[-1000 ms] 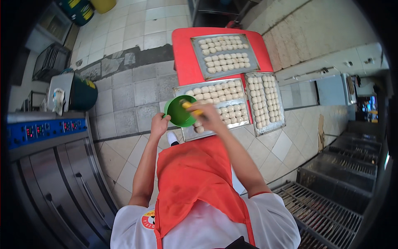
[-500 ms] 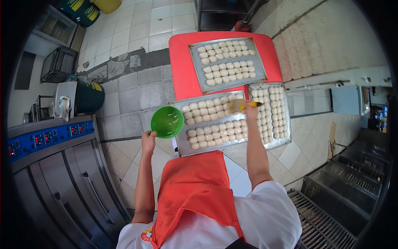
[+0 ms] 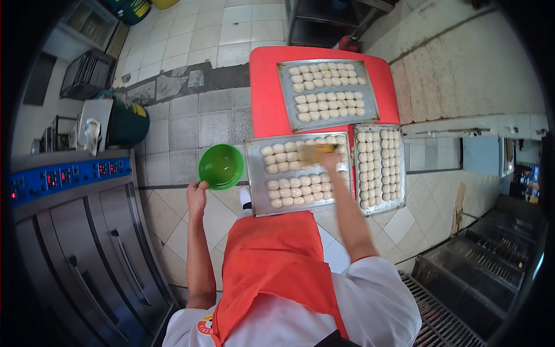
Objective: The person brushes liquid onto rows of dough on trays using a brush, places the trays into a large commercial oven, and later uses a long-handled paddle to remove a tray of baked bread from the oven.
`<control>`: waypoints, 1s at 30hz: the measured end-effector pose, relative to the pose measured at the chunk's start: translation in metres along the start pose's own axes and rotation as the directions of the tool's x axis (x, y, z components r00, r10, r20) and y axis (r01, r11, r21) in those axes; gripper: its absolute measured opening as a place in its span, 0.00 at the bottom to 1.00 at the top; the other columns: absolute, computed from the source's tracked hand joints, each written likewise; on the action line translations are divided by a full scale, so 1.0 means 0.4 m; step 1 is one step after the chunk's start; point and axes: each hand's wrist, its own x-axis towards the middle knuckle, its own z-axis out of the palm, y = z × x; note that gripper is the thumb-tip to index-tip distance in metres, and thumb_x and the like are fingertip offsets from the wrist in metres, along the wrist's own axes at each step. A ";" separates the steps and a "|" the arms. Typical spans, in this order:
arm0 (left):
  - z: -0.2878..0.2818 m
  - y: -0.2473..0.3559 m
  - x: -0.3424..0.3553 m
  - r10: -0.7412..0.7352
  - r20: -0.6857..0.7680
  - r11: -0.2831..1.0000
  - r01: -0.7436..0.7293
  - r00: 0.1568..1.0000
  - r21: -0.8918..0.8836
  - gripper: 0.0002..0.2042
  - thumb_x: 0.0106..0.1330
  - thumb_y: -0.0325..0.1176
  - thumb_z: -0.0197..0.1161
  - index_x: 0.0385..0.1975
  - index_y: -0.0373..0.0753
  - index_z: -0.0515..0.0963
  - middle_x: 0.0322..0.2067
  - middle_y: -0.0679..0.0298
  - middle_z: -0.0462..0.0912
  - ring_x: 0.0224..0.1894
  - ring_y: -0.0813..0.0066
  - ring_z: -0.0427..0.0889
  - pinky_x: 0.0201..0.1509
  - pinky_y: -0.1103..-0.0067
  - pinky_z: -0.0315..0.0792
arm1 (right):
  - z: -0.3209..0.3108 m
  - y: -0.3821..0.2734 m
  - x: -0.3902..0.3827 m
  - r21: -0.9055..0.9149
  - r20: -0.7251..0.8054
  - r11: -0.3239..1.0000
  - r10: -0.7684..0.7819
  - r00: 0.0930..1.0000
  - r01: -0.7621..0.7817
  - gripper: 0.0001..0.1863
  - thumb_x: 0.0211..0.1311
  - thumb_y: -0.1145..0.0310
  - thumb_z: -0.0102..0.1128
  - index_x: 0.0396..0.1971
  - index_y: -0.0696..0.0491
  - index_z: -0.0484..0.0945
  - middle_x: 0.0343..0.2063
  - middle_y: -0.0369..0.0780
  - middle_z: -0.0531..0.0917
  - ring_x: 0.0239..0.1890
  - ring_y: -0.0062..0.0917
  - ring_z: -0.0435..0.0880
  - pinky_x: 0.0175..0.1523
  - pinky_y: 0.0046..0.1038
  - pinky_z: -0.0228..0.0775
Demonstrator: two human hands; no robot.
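Observation:
My left hand grips the rim of a green plastic bowl that has some liquid in it, held to the left of the trays. A yellow-handled pastry brush is in my right hand, its bristles over or on the upper block of dough balls on the near metal tray. Motion blurs the brush, so exact contact is unclear. A lower block of dough balls lies on that same tray, pale and rounded, set in tight rows.
A second tray of dough balls lies farther back on the red table. A third tray stands lengthwise at the right. On the left is a steel oven with a blue control panel; metal racks stand at the right.
My right hand and the brush have swept left across the upper block of dough balls. The bowl has shifted slightly left, while the trays sit a little farther right in view.

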 end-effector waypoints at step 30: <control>-0.080 -0.216 -0.064 -0.105 -0.086 0.994 0.107 0.991 0.017 0.19 0.57 0.40 0.55 0.34 0.25 0.75 0.19 0.63 0.74 0.25 0.77 0.70 0.32 0.76 0.66 | 0.086 -0.343 -0.233 0.410 0.038 0.902 -0.164 0.986 0.134 0.09 0.51 0.71 0.61 0.33 0.57 0.80 0.24 0.36 0.81 0.20 0.21 0.75 0.25 0.23 0.66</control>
